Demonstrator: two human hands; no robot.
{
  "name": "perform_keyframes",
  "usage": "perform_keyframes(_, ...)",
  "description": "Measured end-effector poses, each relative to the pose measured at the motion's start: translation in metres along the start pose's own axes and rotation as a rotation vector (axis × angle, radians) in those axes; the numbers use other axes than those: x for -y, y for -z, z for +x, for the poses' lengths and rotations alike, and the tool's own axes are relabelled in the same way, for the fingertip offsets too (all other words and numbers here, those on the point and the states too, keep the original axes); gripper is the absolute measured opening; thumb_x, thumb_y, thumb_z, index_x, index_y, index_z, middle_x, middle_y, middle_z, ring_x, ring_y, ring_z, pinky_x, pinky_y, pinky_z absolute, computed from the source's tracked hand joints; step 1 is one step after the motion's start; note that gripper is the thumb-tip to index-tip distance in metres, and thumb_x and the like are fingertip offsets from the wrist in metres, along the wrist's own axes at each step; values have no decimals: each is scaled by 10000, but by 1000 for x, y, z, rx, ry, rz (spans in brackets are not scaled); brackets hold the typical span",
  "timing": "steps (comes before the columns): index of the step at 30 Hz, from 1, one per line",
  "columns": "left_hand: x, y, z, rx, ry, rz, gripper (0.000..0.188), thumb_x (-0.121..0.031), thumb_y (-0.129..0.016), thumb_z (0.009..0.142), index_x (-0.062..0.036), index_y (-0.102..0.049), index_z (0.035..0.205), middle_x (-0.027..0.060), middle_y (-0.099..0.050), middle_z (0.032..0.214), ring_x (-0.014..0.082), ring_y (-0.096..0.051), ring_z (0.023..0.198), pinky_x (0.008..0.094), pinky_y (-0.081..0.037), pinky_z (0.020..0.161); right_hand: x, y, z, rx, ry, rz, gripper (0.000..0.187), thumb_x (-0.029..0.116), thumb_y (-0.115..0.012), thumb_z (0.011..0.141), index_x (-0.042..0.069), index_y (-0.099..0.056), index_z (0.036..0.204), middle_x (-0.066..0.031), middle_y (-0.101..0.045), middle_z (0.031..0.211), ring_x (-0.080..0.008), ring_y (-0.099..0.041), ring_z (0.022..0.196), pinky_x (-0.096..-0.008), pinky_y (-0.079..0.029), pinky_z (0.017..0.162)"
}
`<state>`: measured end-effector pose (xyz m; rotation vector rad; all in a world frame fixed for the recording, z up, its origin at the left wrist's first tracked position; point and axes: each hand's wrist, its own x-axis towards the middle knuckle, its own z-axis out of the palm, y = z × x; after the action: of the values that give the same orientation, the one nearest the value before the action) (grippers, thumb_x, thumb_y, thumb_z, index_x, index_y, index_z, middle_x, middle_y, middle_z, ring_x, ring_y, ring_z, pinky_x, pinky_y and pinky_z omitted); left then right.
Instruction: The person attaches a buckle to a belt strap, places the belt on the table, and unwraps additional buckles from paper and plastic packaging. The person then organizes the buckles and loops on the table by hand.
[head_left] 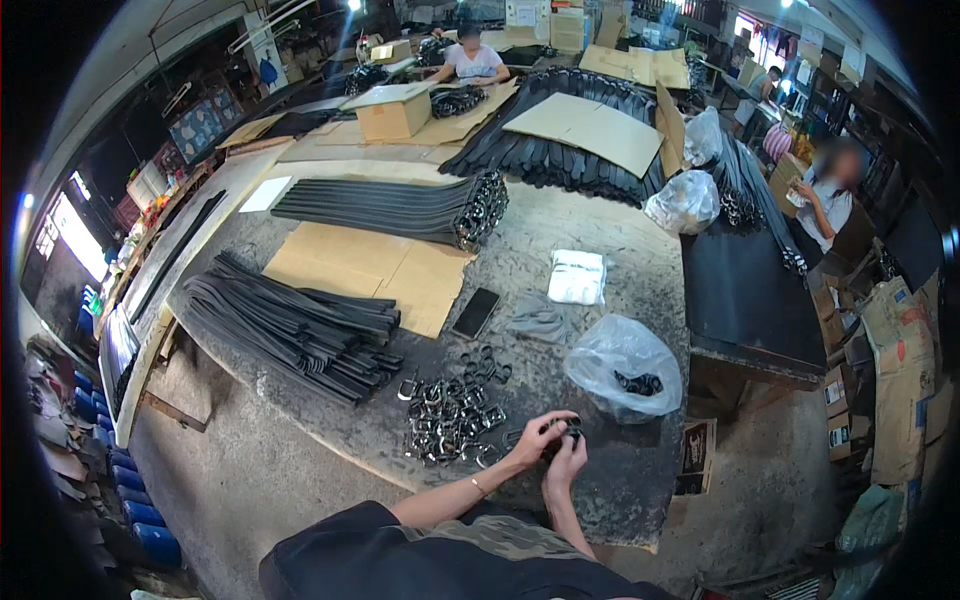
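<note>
Both of my hands come together over the near part of the table. My left hand point(538, 442) and my right hand point(566, 464) are closed around a small dark piece point(572, 424), mostly hidden by the fingers; its exact kind does not show. Just left of my hands lies a heap of shiny metal belt buckles point(445, 425). Several small black loops point(485, 366) sit behind that heap. Beyond my right hand, a clear plastic bag point(610, 362) holds more small black pieces. Dark belt straps point(300, 325) lie in a loose bundle farther left.
A phone point(475, 314), a grey cloth point(540, 317) and a white packet point(577, 277) lie mid-table. Straps with buckles point(380, 208) are stacked behind cardboard point(370, 270). More straps point(560, 150) pile up at the back. One person sits at the far side, others at the right.
</note>
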<state>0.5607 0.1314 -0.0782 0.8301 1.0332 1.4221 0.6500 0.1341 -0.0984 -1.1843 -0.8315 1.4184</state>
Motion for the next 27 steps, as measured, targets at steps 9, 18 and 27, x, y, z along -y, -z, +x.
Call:
perform_keyframes(9,-10,47,-20,-521,-334,148,352,-361,-488,949,-21,-559,899,22,-519,824,121,-467,802,263,-390,748,7,-63,-24,202,8,-222,236,175,-560,876,-23,-574,1004,-72,-610,883,-138,-553,808,-299,-454,737)
perform_keyframes(18,1,113,-33,-415,-192,3,309,-336,-563,916,-29,-530,910,35,-599,1027,93,-460,832,260,-386,758,-22,-111,-27,243,-236,-267,195,214,-512,924,29,-575,936,1,-537,822,-87,-478,739,-267,-401,663)
perform_keyframes(27,-7,134,16,-605,-256,401,333,-294,-693,818,15,-568,811,65,-564,713,159,-499,709,309,-441,680,-71,-138,4,9,-72,-220,345,302,-579,874,-41,-596,908,-125,-639,873,-187,-573,796,-345,-457,713)
